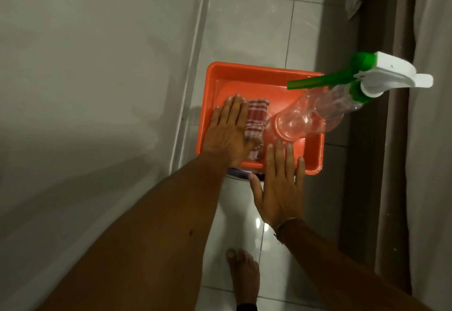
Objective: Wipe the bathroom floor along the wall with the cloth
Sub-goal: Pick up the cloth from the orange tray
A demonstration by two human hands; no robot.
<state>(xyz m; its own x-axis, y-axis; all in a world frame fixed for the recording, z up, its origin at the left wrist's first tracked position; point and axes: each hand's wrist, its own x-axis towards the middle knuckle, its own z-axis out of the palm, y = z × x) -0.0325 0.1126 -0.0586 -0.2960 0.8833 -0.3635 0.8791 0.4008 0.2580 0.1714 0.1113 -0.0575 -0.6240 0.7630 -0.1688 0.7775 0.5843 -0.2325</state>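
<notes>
A red and white checked cloth [329,123] lies folded inside an orange plastic tub [254,76] on the tiled floor. My left hand [226,132] rests flat on the cloth's left side, fingers stretched out and close together. My right hand [280,186] hovers over the tub's near rim with its fingers spread and nothing in it. The white wall [85,78] runs along the left, meeting the floor [247,29] at a pale skirting strip.
A clear spray bottle [318,112] with a green and white trigger head stands in the tub's right half. A dark door frame [376,139] and a curtain [430,164] line the right side. My bare foot [243,274] stands on the glossy tiles near the bottom.
</notes>
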